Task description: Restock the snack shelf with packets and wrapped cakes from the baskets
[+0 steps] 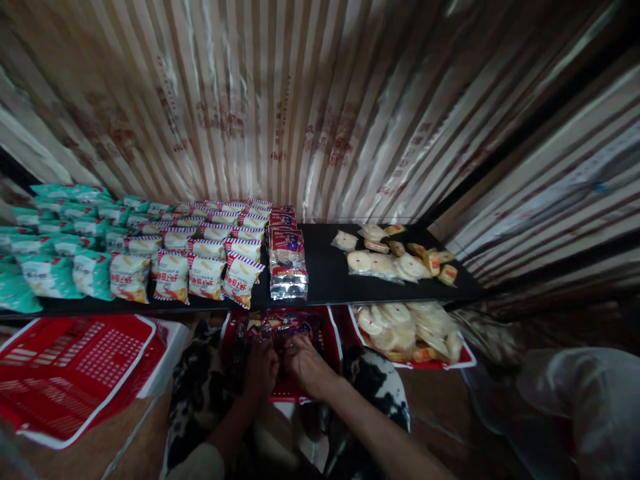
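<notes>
hands: left hand [260, 368] and right hand [306, 360] side by side inside a red basket [331, 333] of dark red packets [280, 327] | far: black shelf [325, 273] with teal bags [50, 273], striped bags [205, 267], a red-and-silver packet stack [287, 263], loose round cakes [380, 261] | left: empty-looking red basket [75, 363] | right: basket of cakes [413, 330]

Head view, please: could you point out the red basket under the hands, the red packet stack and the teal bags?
Red basket [336, 340]: head view, right rim.
Red packet stack [286, 243]: head view, top packet's face.
Teal bags [47, 275]: head view, front bag's middle.
</notes>
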Demonstrator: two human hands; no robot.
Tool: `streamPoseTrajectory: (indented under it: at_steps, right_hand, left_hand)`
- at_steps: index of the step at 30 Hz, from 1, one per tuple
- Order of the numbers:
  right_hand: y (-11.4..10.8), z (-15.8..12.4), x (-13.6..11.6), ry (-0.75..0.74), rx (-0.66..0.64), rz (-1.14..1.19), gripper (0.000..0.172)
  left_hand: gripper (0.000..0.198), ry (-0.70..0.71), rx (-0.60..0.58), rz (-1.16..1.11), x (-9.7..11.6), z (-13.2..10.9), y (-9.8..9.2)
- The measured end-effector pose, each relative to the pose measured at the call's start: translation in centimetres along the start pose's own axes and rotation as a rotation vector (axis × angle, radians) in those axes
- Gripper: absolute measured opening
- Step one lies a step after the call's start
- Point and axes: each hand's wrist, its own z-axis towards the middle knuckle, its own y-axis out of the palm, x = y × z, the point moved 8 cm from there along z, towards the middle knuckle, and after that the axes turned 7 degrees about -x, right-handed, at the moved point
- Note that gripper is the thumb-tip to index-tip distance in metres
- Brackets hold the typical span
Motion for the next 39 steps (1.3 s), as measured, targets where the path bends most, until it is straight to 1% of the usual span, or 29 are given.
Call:
streamPoseTrajectory:
  at_steps: [1,3,5,6,8,10,11,12,13,14,15,17,19,21,24,27,30,32,35,37,39]
  right_hand:
    - [-0.7,-0.5,-0.3,-0.008,0.016,0.002,0.018]
    - [-2.6,-1.9,-0.9,-0.036,0.065,0.03,0.017]
    - [-5.2,-3.5,-1.6,-0.077,0.16,0.082,0.018]
    - [-6.7,-4.5,-1.8,-0.087,0.238,0.11,0.021]
    - [-9.7,-6.6,-1.1,-0.025,0.464,0.181,0.035]
    - [-12.0,-9.0,0.5,0.098,0.73,0.319,0.048]
    - [-12.5,-10.1,1.6,0.159,0.856,0.428,0.052]
    - [-12.6,-11.0,2.7,0.215,0.959,0.562,0.055]
    - [-12.2,-11.7,3.7,0.261,1.027,0.71,0.058]
    - [-11.6,-11.9,4.5,0.296,1.052,0.861,0.059]
    - [-10.8,-11.9,5.0,0.314,1.039,0.999,0.06]
    - [-9.5,-11.4,4.9,0.299,0.937,1.199,0.059]
    - [-8.5,-10.7,3.9,0.235,0.814,1.316,0.057]
    - [-7.7,-10.2,2.6,0.166,0.728,1.391,0.055]
    - [-6.5,-9.6,1.2,0.123,0.669,1.463,0.05]
    - [-5.5,-9.5,1.4,0.195,0.725,1.453,0.05]
    - [-5.3,-10.2,2.6,0.308,0.81,1.365,0.049]
    - [-5.6,-10.9,3.5,0.351,0.84,1.323,0.049]
    - [-6.1,-11.8,4.7,0.377,0.882,1.342,0.048]
    - [-6.4,-12.1,5.6,0.389,0.918,1.398,0.046]
    - [-6.6,-12.4,6.6,0.421,0.982,1.466,0.044]
  left_hand:
    - [0.017,0.021,-0.046,-0.042,0.5,-0.1,-0.1]
    - [0.012,0.041,-0.179,-0.14,1.5,-0.5,-0.1]
    - [0.009,0.063,-0.282,-0.221,2.7,-0.9,-0.4]
    - [0.007,0.08,-0.303,-0.257,3.4,-1.1,-0.9]
    - [0.007,0.109,-0.296,-0.341,4.7,-1.1,-2.2]
    - [0.01,0.125,-0.272,-0.451,6.0,-0.9,-3.8]
    - [0.011,0.129,-0.264,-0.512,6.7,-0.7,-4.6]
    - [0.013,0.127,-0.248,-0.575,7.4,-0.5,-5.4]
    - [0.015,0.12,-0.238,-0.641,8.1,-0.4,-6.1]
    - [0.017,0.114,-0.235,-0.707,8.7,-0.2,-6.7]
    - [0.019,0.109,-0.226,-0.765,9.4,-0.1,-7.2]
    - [0.023,0.104,-0.208,-0.86,10.5,0.2,-8.1]
    - [0.028,0.091,-0.187,-0.935,11.4,0.3,-8.5]
    - [0.031,0.063,-0.168,-1.011,12.0,0.5,-8.5]
    - [0.031,-0.006,-0.099,-1.094,12.1,0.7,-8.3]
    - [0.03,-0.086,-0.048,-1.117,12.1,0.9,-8.0]
    - [0.029,-0.129,-0.048,-1.095,12.6,1.1,-7.8]
    - [0.028,-0.13,-0.071,-1.068,13.1,1.2,-7.5]
    - [0.025,-0.112,-0.107,-1.003,13.4,1.6,-6.6]
    - [0.022,-0.086,-0.091,-0.922,13.1,2.0,-5.9]
    - [0.016,-0.048,-0.05,-0.81,12.5,2.4,-5.6]
